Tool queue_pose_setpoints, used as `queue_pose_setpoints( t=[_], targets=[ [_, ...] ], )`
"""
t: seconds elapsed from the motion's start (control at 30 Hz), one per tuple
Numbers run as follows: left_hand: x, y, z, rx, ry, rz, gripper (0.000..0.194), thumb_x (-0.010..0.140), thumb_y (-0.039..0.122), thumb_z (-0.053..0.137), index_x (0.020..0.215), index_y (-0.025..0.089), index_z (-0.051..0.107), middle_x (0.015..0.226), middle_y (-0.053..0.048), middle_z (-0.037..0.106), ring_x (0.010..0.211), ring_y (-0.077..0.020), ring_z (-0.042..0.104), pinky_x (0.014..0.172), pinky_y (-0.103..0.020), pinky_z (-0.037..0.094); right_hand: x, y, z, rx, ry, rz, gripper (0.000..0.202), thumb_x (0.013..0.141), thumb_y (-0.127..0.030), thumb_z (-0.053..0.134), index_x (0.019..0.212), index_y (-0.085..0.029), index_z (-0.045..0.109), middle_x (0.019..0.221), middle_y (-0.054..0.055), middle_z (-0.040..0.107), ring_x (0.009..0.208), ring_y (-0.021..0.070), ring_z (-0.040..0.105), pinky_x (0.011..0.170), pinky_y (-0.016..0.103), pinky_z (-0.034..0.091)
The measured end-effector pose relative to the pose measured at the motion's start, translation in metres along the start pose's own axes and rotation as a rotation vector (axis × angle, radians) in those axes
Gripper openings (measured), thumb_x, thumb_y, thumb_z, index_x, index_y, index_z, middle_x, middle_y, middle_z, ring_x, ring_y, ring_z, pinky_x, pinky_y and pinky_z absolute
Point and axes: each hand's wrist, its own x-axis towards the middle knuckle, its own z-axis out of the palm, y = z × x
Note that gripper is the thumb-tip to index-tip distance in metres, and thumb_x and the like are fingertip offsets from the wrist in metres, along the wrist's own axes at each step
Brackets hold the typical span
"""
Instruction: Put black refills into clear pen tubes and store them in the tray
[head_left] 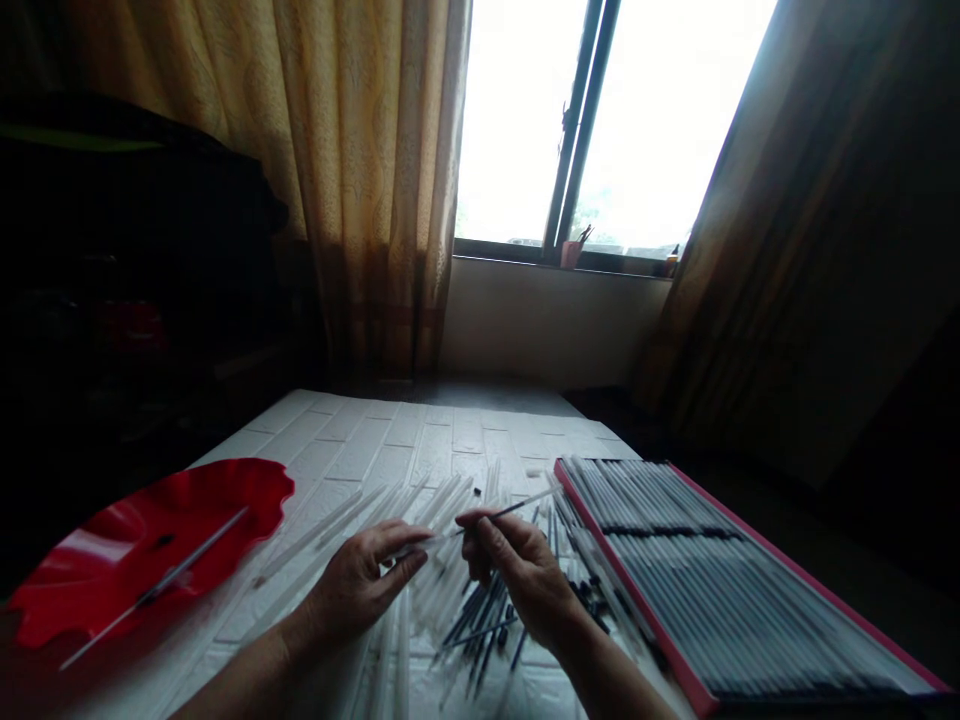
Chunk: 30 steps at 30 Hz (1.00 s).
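Here a pale tube (441, 541) sits pinched in left hand (364, 575), a slim rod (517, 505) in right hand (521, 570)

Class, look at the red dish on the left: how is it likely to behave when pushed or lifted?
The red dish is probably light for its size, as its wavy rim looks thin. Its glossy surface suggests it might feel slippery. If it tilts, the slender stick lying across it could roll or slide.
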Motion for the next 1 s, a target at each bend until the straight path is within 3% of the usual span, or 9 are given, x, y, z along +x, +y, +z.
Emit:
queue_pose_setpoints(
  t=[0.33, 0.5, 0.6, 0.73, 0.87, 1.0],
  targets=[
    [0.000, 0.004, 0.004, -0.077, -0.044, 0.030, 0.021, 0.088, 0.029, 0.053, 0.098, 0.020, 0.069, 0.081, -0.002, 0.071, 0.075, -0.0145, 0.068, 0.070, -0.021, 0.052, 0.002, 0.012, 0.007, -0.258, -0.126, 0.036, 0.053, 0.080, -0.060, 0.056, 0.098, -0.012, 0.069, 0.062, -0.001, 0.056, 0.049, 0.0073, 0.046, 0.048, 0.022, 0.037],
    [-0.002, 0.005, 0.003, -0.167, -0.066, 0.004, 0.022, 0.093, 0.031, 0.046, 0.098, 0.021, 0.065, 0.081, -0.001, 0.072, 0.077, -0.0146, 0.069, 0.073, -0.022, 0.052, 0.006, -0.012, -0.004, -0.391, -0.215, 0.066, 0.053, 0.085, -0.050, 0.055, 0.123, -0.015, 0.056, 0.073, 0.001, 0.061, 0.055, 0.0094, 0.052, 0.055, 0.024, 0.044],
    [-0.003, 0.005, 0.002, -0.230, 0.028, -0.044, 0.024, 0.094, 0.033, 0.043, 0.102, 0.020, 0.062, 0.086, -0.002, 0.074, 0.084, -0.0161, 0.069, 0.081, -0.026, 0.052, 0.007, -0.039, -0.023, -0.513, -0.068, 0.011, 0.037, 0.085, -0.042, 0.054, 0.108, -0.015, 0.065, 0.072, 0.001, 0.062, 0.057, 0.0101, 0.052, 0.056, 0.024, 0.044],
    [-0.004, 0.004, 0.002, -0.250, 0.125, -0.028, 0.023, 0.093, 0.033, 0.045, 0.103, 0.020, 0.061, 0.082, -0.002, 0.073, 0.079, -0.0161, 0.069, 0.077, -0.028, 0.054, -0.009, -0.063, -0.047, -0.944, -0.108, -0.004, 0.016, 0.080, -0.026, 0.059, 0.076, -0.018, 0.072, 0.063, 0.001, 0.064, 0.055, 0.0114, 0.054, 0.052, 0.021, 0.040],
    [-0.004, 0.006, 0.003, -0.205, 0.130, 0.012, 0.020, 0.089, 0.030, 0.049, 0.099, 0.018, 0.063, 0.072, 0.000, 0.071, 0.065, -0.0137, 0.068, 0.063, -0.023, 0.056, -0.038, -0.062, -0.058, -1.273, -0.248, 0.005, 0.019, 0.072, -0.009, 0.059, 0.067, -0.021, 0.072, 0.061, 0.000, 0.064, 0.053, 0.0111, 0.055, 0.051, 0.021, 0.036],
    [-0.004, 0.006, 0.004, -0.091, 0.111, 0.046, 0.021, 0.087, 0.030, 0.052, 0.100, 0.018, 0.064, 0.069, 0.000, 0.070, 0.060, -0.0130, 0.067, 0.059, -0.021, 0.055, -0.055, -0.045, -0.059, -1.375, -0.259, 0.050, 0.024, 0.067, -0.003, 0.060, 0.074, -0.023, 0.071, 0.076, 0.001, 0.066, 0.066, 0.0142, 0.060, 0.058, 0.022, 0.037]
  ],
)
